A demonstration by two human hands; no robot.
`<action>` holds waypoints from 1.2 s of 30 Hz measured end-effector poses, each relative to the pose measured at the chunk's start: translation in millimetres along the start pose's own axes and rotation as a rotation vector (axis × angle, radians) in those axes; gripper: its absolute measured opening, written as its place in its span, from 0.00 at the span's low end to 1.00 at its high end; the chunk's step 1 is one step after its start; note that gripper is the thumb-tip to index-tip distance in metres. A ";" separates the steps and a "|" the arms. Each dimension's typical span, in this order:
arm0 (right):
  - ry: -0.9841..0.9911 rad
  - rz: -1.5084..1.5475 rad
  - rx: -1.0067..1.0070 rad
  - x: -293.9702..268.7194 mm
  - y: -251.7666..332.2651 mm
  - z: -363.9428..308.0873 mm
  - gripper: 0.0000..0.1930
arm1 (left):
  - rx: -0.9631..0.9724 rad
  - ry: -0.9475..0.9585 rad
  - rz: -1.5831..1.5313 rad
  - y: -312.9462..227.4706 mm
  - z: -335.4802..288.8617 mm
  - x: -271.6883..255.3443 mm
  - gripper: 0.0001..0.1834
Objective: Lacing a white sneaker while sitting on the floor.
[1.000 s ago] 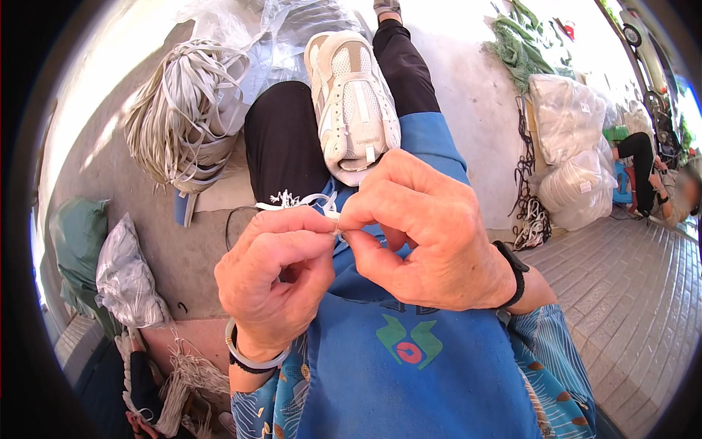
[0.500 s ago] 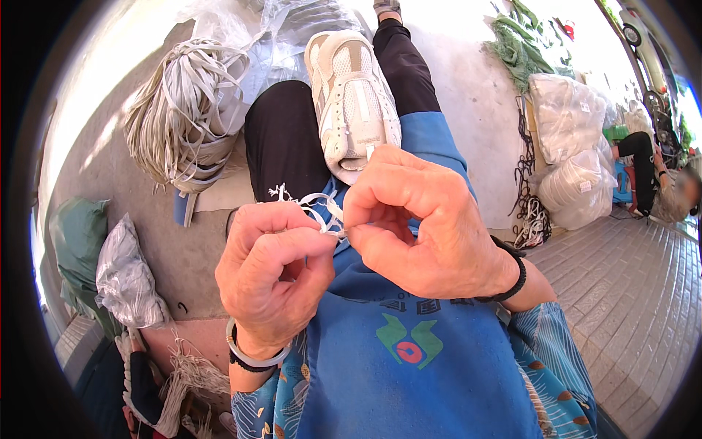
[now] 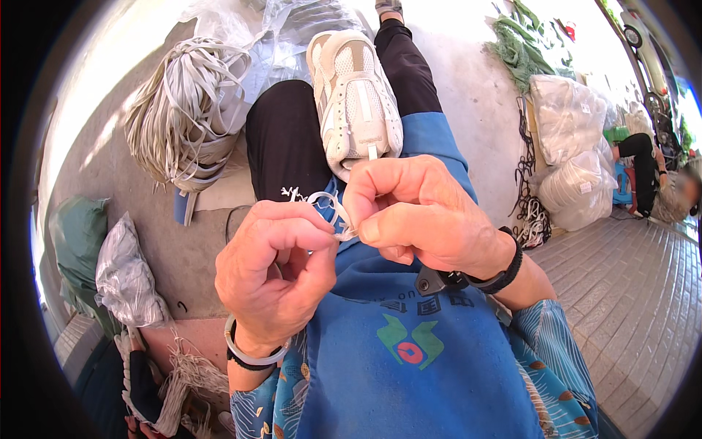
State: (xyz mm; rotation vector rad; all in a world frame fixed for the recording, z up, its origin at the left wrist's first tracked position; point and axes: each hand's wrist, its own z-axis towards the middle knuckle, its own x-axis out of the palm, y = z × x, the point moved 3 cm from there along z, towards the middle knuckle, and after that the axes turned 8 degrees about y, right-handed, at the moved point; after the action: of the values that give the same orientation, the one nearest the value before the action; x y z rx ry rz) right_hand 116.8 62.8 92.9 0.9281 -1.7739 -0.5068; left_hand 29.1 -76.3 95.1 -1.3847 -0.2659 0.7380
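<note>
Above the blue cloth apron (image 3: 439, 395), the left hand (image 3: 274, 271) and right hand (image 3: 431, 216) are both pinching a thin, white, frayed fabric lace (image 3: 320, 195), apparently for fine control, while the cream mesh shoe (image 3: 358, 102) is resting beside the black-trousered left knee (image 3: 287, 117), probably for easy reach.

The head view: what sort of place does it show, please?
Probably an informal shoe workplace: a beige shoe, a large bundle of pale, lace-like strips and bulky packs in clear plastic are in view.

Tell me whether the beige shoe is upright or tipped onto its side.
Upright: the beige shoe has its mesh toe and tongue facing up toward the head camera.
</note>
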 end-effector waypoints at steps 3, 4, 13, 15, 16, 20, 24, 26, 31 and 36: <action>0.026 0.073 -0.016 0.1 -3.5 1.4 0.02 | -0.069 0.031 -0.077 1.3 0.7 0.2 0.10; 0.033 0.092 -0.020 0.1 -4.0 1.4 0.01 | -0.091 0.017 -0.129 2.4 1.2 0.9 0.09; -0.187 -0.425 -0.172 1.1 6.8 -0.6 0.02 | -0.397 0.075 -0.274 5.4 0.5 -0.2 0.06; -0.247 -0.515 -0.296 -1.3 0.4 1.3 0.01 | -0.393 0.134 -0.208 7.2 -0.2 -1.0 0.06; -0.306 -0.604 -0.420 -1.2 1.1 0.2 0.02 | -0.463 0.129 -0.290 9.6 -1.6 -1.1 0.05; -0.267 -0.994 -0.603 9.3 9.9 -10.4 0.11 | -0.611 0.079 -0.559 6.0 -0.1 -0.3 0.04; -0.315 -1.100 -0.725 11.8 3.3 -8.5 0.10 | -0.631 0.156 -0.596 6.7 0.3 -4.7 0.03; -0.340 -1.128 -0.771 12.1 3.5 -8.2 0.11 | -0.609 0.180 -0.666 6.1 1.2 -4.8 0.04; -0.337 -1.117 -0.766 14.8 3.0 -6.5 0.11 | -0.637 0.189 -0.696 10.5 -1.7 -5.9 0.05; -0.331 -1.143 -0.763 19.3 4.1 -6.6 0.11 | -0.646 0.225 -0.767 12.5 -1.9 -6.0 0.05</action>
State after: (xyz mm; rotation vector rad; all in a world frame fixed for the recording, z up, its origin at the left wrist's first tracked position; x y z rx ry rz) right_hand 118.0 50.7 109.9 1.2436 -0.9611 -1.9790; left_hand 21.7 -81.3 84.4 -1.7725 -0.8494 -0.1704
